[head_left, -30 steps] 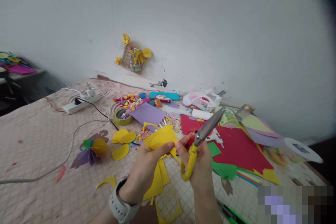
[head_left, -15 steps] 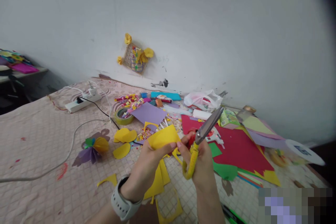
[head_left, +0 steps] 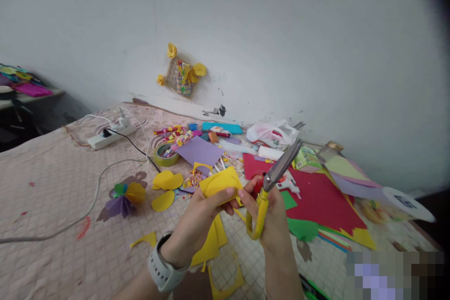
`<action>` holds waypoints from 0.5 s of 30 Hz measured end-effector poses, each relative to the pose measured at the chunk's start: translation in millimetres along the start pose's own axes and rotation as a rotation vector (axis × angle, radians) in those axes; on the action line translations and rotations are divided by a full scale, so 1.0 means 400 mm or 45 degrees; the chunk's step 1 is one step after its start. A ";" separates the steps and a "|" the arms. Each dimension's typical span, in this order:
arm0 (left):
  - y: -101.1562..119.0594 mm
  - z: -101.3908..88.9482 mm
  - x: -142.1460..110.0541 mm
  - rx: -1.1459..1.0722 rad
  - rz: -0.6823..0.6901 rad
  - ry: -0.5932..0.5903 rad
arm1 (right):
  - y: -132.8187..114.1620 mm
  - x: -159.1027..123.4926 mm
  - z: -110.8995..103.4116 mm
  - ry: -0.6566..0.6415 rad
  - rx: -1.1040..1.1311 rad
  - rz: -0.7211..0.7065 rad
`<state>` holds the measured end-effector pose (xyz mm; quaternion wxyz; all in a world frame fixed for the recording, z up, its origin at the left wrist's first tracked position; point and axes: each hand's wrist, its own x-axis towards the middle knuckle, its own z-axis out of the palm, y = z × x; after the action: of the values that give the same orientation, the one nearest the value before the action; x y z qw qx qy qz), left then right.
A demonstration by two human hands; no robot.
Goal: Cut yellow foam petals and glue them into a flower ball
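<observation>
Since the last look, your yellow paper piece (head_left: 221, 183) has shifted right toward the scissors, and their tip sits a touch higher. Your left hand (head_left: 198, 227), watch on the wrist, is narrowed to a pinch, thumb over fingers, gripping that curved, doubled-looking piece. Your right hand (head_left: 270, 215) is closed around the yellow-wrapped handle of the scissors (head_left: 281, 166), blades together and pointing up and away; they are just beside the paper, not on it. Containers: a white plastic bag (head_left: 270, 133) slumps against the wall at the far edge of the quilted bedspread (head_left: 52, 187), its contents hidden apart from a little red showing through. Left of it, a roll of yellow-green tape (head_left: 163, 155) lies flat with a colourful paper strip resting across its hollow. A small green box (head_left: 306, 158) stands beyond the red paper sheet (head_left: 316, 197), and you cannot tell what it holds. On the wall, a small woven basket (head_left: 181, 77) carries yellow paper flowers, with more fixed around its rim. Near your hands lie yellow cut-offs (head_left: 162, 200), a lilac sheet (head_left: 198, 150), and a glue gun (head_left: 288, 185) on the red paper. A white power strip (head_left: 107, 139) sits further left on the bedspread.
</observation>
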<state>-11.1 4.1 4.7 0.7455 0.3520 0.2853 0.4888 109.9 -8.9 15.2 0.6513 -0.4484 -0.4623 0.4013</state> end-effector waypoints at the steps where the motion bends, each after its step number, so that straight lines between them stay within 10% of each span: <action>1: -0.001 0.000 0.001 -0.008 -0.003 0.000 | -0.001 0.000 0.001 0.005 0.010 -0.007; 15: 0.008 0.015 -0.003 0.243 0.229 0.082 | 0.017 0.001 -0.010 -0.014 0.026 0.024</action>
<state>-8.4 2.3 10.9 0.6522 0.4297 0.3217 0.5352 113.2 -7.6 8.0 0.6495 -0.4439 -0.4576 0.4144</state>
